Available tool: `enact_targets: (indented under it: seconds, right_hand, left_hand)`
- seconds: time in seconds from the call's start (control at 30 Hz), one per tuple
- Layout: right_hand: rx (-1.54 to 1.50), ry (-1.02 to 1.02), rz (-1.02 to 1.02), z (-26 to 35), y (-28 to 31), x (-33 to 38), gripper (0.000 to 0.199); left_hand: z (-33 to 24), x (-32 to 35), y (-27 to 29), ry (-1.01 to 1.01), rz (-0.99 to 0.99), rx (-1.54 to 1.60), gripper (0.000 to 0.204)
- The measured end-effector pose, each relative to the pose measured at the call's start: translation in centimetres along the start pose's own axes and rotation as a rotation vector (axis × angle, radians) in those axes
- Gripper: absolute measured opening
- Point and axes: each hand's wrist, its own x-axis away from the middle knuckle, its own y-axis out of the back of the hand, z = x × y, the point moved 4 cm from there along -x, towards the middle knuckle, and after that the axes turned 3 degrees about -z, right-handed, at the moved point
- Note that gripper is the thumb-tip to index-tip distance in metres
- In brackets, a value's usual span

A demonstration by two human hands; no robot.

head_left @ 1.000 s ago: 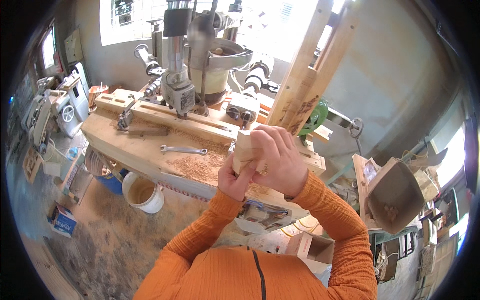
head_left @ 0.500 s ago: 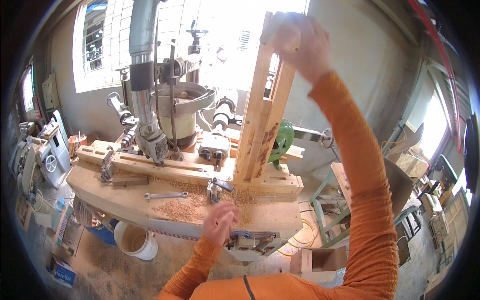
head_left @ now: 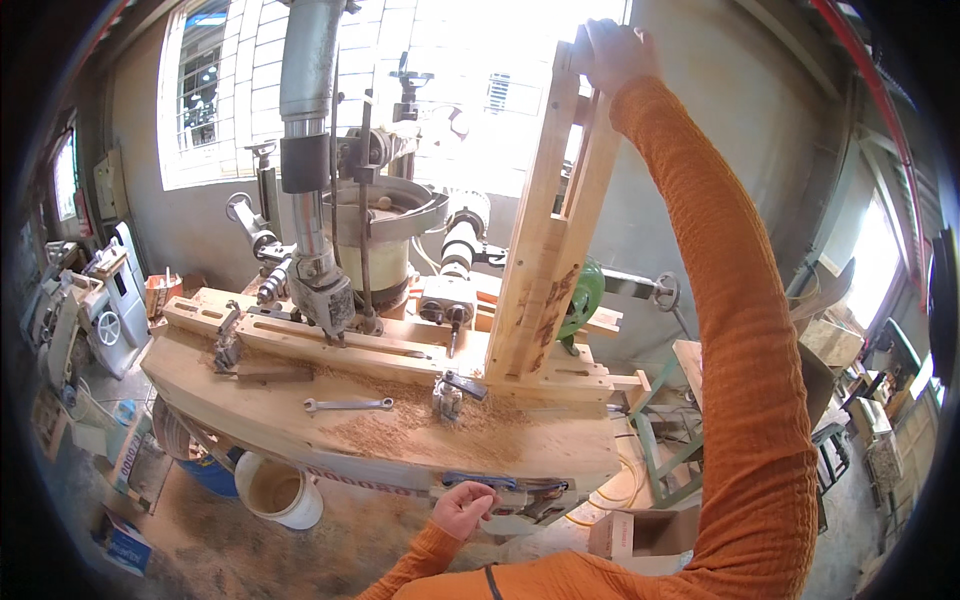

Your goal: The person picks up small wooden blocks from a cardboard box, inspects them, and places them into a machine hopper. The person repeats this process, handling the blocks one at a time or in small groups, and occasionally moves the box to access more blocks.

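My right hand (head_left: 615,55) is raised to the top of a tall, upright wooden frame (head_left: 535,285) with two rails and a slot between them. Its fingers curl round at the top, and what they hold is hidden in glare and shadow. Down by the bench's front edge, my left hand (head_left: 465,510) is loosely closed, with nothing visible in it. A metal toggle clamp (head_left: 448,397) sits on the wooden bench (head_left: 230,400), near the frame's foot. To its left lies a combination wrench (head_left: 348,404) among wood shavings.
Left of the frame stand a vertical drill column (head_left: 303,100) and a round feeder bowl (head_left: 400,205). A green motor housing (head_left: 585,295) shows behind the frame. Below the bench are a white bucket (head_left: 300,505) and an open cardboard box (head_left: 620,535). A green metal stand (head_left: 655,455) is at right.
My left hand has drawn back from beside the toggle clamp to the bench's front edge. My right hand has shifted slightly up at the frame's top. The whole view has swung a little.
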Motion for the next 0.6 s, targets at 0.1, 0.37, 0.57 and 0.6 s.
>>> enact_targets:
  seconds: [0.1,0.37,0.57,0.6]
  right_hand:
    - [0.056,0.082,0.086,0.8,-0.8,0.5,0.05]
    - [-0.274,0.177,-0.019,-3.0,0.7,2.9,0.049]
    - [-1.096,0.077,-0.209,-0.8,8.1,14.6,0.042]
    - [-1.257,0.007,-0.14,0.6,9.5,18.8,0.038]
  left_hand:
    - [0.3,0.3,0.1,-0.007,-0.019,0.021,0.011]
    - [1.7,-0.7,-0.5,0.13,0.051,0.092,0.015]
    - [0.6,-2.2,1.9,0.185,-0.07,0.852,0.038]
    - [0.2,-2.3,2.2,0.151,-0.075,0.893,0.043]
